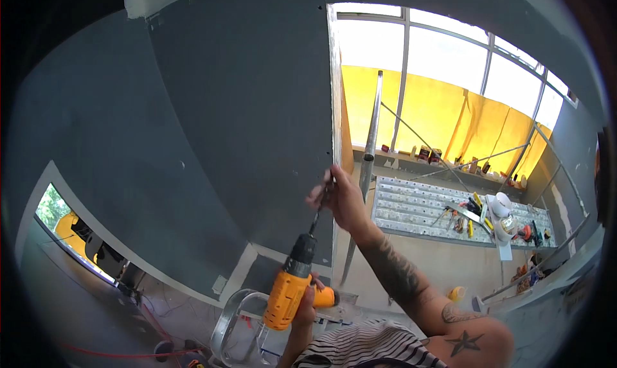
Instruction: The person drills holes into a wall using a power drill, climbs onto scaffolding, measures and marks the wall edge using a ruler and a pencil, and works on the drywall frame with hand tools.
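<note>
My left hand (304, 308) is wrapped round the grip of an orange and black cordless drill (284, 297), which points up and away from me. A thin dark drill bit (313, 227) sticks out of its black chuck. My right hand (342, 198) is closed, thumb and fingers pinched round the far end of the bit. Whether a screw is also between those fingers, I cannot make out. Both hands are in front of a dark grey wall panel (244, 117), near its right edge; a few small dark holes show along that edge.
Beyond the opening, a metal scaffold platform (411, 207) carries hand tools and white tubs. A metal pole (374, 117) rises close behind my right hand. Below stands a metal ladder (226, 326). A red cable (116, 352) runs across the floor. Yellow sheeting (430, 105) covers the lower windows.
</note>
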Demonstrator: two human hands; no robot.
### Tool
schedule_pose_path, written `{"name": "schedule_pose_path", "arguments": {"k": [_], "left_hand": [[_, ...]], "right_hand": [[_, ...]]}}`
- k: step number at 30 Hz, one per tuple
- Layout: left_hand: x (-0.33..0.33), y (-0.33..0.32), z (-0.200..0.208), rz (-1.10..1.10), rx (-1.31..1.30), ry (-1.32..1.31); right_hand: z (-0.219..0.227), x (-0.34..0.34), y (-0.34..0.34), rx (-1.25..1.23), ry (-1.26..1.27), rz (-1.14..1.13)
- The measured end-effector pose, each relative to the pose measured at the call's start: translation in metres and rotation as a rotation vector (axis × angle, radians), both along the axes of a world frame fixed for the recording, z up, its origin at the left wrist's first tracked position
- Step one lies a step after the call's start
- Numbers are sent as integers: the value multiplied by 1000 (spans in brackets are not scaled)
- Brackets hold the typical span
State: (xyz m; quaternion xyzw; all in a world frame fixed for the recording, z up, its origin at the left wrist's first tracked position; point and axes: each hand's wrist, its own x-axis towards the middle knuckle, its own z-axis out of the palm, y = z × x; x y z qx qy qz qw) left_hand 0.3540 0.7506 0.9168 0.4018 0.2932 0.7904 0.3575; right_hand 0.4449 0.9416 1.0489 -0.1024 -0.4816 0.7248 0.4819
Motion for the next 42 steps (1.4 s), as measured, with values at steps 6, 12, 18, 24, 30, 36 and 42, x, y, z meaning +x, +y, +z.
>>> {"name": "schedule_pose_path", "arguments": {"k": [6,12,18,24,30,36,42], "left_hand": [[-41,21,79,94,155,112],[-52,32,178,167,74,268],[-62,38,190,241,14,359],[-63,43,188,231,19,368],[-65,50,189,243,19,366],[-70,49,196,218,-9,419],[-95,48,217,176,9,672]], "right_hand": [[59,-8,19,295,-72,-281],[56,41,170,817,-590,-878],[76,20,182,922,-535,-448],[75,17,173,864,-614,-596],[65,11,193,861,-517,-608],[65,15,196,843,-596,-615],[76,34,181,778,-550,-352]]}}
